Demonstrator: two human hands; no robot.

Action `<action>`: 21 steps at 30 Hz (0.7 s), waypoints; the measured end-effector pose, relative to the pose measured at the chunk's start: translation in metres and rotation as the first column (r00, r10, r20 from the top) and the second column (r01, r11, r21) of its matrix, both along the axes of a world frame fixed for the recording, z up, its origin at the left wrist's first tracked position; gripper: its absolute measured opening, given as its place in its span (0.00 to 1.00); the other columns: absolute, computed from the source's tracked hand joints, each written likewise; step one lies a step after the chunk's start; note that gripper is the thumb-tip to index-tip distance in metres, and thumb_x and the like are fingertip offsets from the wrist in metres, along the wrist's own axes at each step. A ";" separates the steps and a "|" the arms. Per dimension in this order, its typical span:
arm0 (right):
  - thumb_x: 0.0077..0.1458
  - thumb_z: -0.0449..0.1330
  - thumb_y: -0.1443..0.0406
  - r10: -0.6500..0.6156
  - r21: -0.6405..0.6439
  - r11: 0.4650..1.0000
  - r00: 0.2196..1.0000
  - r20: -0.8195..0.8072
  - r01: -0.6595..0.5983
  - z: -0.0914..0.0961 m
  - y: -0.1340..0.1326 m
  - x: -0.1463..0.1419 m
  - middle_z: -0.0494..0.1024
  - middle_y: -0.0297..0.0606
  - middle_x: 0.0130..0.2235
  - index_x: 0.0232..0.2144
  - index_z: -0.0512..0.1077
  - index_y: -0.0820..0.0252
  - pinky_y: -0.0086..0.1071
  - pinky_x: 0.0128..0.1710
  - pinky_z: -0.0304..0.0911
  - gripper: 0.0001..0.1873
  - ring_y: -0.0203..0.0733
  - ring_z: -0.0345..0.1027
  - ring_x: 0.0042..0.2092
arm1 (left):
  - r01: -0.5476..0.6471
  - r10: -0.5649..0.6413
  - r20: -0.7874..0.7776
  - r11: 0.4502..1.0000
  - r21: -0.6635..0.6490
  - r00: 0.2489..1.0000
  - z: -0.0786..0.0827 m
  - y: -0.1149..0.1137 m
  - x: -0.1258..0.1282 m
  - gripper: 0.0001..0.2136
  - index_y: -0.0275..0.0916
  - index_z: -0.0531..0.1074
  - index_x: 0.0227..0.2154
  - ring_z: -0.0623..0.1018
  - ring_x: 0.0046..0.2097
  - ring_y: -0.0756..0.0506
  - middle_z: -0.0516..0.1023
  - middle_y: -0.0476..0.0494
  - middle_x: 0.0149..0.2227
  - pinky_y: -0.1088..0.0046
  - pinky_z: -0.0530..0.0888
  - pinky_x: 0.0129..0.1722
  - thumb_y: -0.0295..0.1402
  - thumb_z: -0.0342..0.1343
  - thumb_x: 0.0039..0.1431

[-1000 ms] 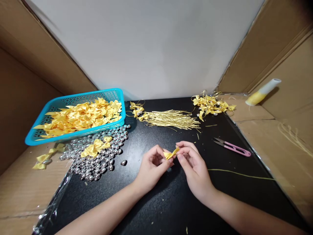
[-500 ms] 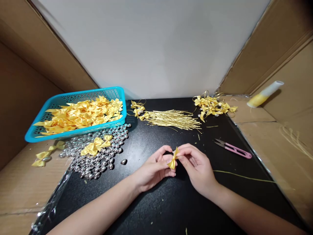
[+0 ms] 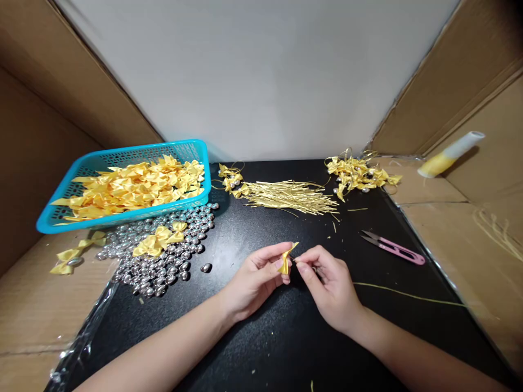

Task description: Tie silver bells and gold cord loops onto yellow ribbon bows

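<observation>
We see L hand [image 3: 257, 280] grasping a yellow bow [image 3: 286, 260], pinched btwn thumb & fingers, tilted, one tip up; bow sits above the black tabletop [image 3: 237, 228], btwn the two hands. R hand [image 3: 333, 288] is just beside it, thumb & forefinger pressed together on a thin bit [image 3: 295, 259], too small for us to ID.

Nearest R hand: a long thin strand [image 3: 408, 295] runs from behind it to the table's R edge. Pink-handled snips [image 3: 398, 250] lie beyond, blades toward the hands. L of L hand we note a single silver bead [image 3: 206, 268], then the main bead heap [image 3: 151, 277] w/ a few loose bows [image 3: 157, 243] on top.

Farther out, straight ahead: bundle of gold strands [image 3: 292, 197], approx. parallel; sm. bow cluster [image 3: 232, 179] at its L end, lg. pile of looped bows w/ beads [image 3: 359, 174] past its R end.

Far L: blue basket [image 3: 207, 169] full of bows; below it, more bows [image 3: 63, 262] on cardboard. Far R: white-&-yellow tube [image 3: 451, 154], tilted, on the R cardboard [image 3: 433, 185]. Bg: white wall [image 3: 261, 81].
</observation>
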State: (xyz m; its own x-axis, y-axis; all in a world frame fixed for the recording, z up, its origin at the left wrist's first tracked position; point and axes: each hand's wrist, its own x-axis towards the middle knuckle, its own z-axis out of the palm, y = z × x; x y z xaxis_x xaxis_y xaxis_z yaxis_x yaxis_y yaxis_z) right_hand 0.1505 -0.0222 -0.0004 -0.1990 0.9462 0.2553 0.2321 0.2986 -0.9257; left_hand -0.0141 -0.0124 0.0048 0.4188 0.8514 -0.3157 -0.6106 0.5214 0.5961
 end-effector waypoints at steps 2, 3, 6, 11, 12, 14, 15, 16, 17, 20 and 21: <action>0.62 0.53 0.65 0.013 -0.013 1.000 1.000 0.004 -0.013 0.000 0.000 -0.001 0.74 0.34 0.27 0.33 0.69 0.57 0.30 0.27 0.62 0.07 0.36 0.68 0.27 | 0.006 -0.006 0.018 1.000 -0.028 1.000 0.000 0.000 0.000 0.16 0.40 0.82 0.36 0.74 0.27 0.56 0.78 0.50 0.26 0.81 0.70 0.31 0.30 0.73 0.41; 0.63 0.53 0.64 0.019 -0.020 1.000 1.000 0.005 -0.019 0.000 0.000 -0.001 0.74 0.34 0.27 0.33 0.69 0.57 0.30 0.27 0.63 0.07 0.37 0.69 0.28 | 0.009 -0.008 0.027 0.999 -0.040 1.000 0.000 0.001 0.000 0.16 0.41 0.82 0.36 0.74 0.27 0.56 0.78 0.50 0.27 0.81 0.70 0.31 0.30 0.74 0.40; 0.63 0.52 0.64 0.025 -0.036 0.999 1.000 0.000 -0.025 0.000 0.000 -0.001 0.74 0.34 0.27 0.32 0.68 0.57 0.30 0.27 0.63 0.08 0.37 0.70 0.28 | 0.017 -0.015 0.048 0.998 -0.053 0.999 -0.001 0.000 -0.001 0.17 0.41 0.82 0.37 0.73 0.26 0.56 0.77 0.50 0.27 0.81 0.70 0.31 0.29 0.74 0.40; 0.63 0.52 0.64 0.029 -0.026 0.999 1.000 -0.004 -0.029 0.000 0.000 -0.002 0.74 0.34 0.27 0.32 0.68 0.57 0.30 0.26 0.63 0.07 0.37 0.69 0.27 | 0.031 -0.027 0.066 0.998 -0.050 0.997 -0.001 0.000 -0.002 0.18 0.42 0.82 0.37 0.72 0.26 0.56 0.77 0.50 0.26 0.82 0.70 0.30 0.28 0.74 0.39; 0.62 0.52 0.65 0.029 -0.021 0.999 1.000 -0.002 -0.029 0.001 0.000 -0.002 0.74 0.34 0.26 0.32 0.68 0.57 0.29 0.26 0.62 0.07 0.36 0.69 0.27 | 0.032 -0.029 0.069 0.998 -0.049 0.997 -0.001 0.000 -0.002 0.18 0.42 0.82 0.37 0.72 0.26 0.56 0.77 0.50 0.26 0.83 0.70 0.30 0.28 0.74 0.39; 0.62 0.52 0.65 0.028 -0.010 1.000 1.000 0.001 -0.028 0.002 0.001 -0.002 0.74 0.33 0.26 0.31 0.68 0.57 0.29 0.25 0.61 0.07 0.35 0.68 0.26 | 0.034 -0.031 0.071 0.998 -0.046 0.997 -0.001 -0.001 -0.002 0.17 0.42 0.82 0.37 0.72 0.26 0.57 0.77 0.50 0.26 0.83 0.70 0.30 0.28 0.74 0.39; 0.62 0.52 0.66 0.026 -0.003 1.000 1.000 0.003 -0.026 0.003 0.001 -0.002 0.73 0.33 0.26 0.31 0.68 0.57 0.28 0.24 0.61 0.07 0.35 0.67 0.25 | 0.035 -0.032 0.071 0.998 -0.047 0.997 -0.001 -0.001 -0.002 0.17 0.42 0.82 0.36 0.72 0.26 0.57 0.77 0.50 0.26 0.83 0.69 0.30 0.28 0.74 0.40; 0.62 0.52 0.66 0.025 0.004 1.000 1.000 0.007 -0.025 0.004 0.001 -0.002 0.73 0.32 0.25 0.31 0.68 0.57 0.28 0.23 0.60 0.07 0.34 0.66 0.25 | 0.035 -0.031 0.069 0.998 -0.049 0.997 -0.001 -0.001 -0.003 0.17 0.42 0.82 0.36 0.72 0.27 0.57 0.77 0.50 0.27 0.84 0.69 0.30 0.28 0.74 0.40; 0.62 0.53 0.66 0.023 0.013 1.000 1.000 0.010 -0.023 0.005 0.001 -0.002 0.73 0.32 0.25 0.31 0.68 0.57 0.28 0.23 0.59 0.07 0.33 0.65 0.24 | 0.034 -0.031 0.067 0.998 -0.050 0.997 -0.001 -0.001 -0.003 0.17 0.42 0.82 0.36 0.72 0.27 0.57 0.77 0.50 0.27 0.84 0.69 0.30 0.28 0.74 0.39; 0.62 0.53 0.67 0.019 0.035 0.999 1.000 0.019 -0.020 0.006 0.001 -0.002 0.72 0.31 0.24 0.31 0.68 0.57 0.27 0.21 0.57 0.07 0.32 0.62 0.22 | 0.037 -0.035 0.054 0.999 -0.040 0.998 -0.001 -0.001 -0.003 0.17 0.42 0.82 0.36 0.71 0.26 0.57 0.76 0.51 0.25 0.83 0.69 0.30 0.27 0.74 0.39; 0.62 0.53 0.67 0.019 0.038 0.999 1.000 0.019 -0.019 0.006 0.001 -0.002 0.71 0.31 0.24 0.31 0.68 0.57 0.27 0.21 0.57 0.07 0.31 0.62 0.22 | 0.035 -0.034 0.048 0.999 -0.036 0.998 -0.001 -0.001 -0.003 0.17 0.41 0.82 0.36 0.71 0.26 0.57 0.75 0.51 0.24 0.83 0.69 0.30 0.28 0.74 0.39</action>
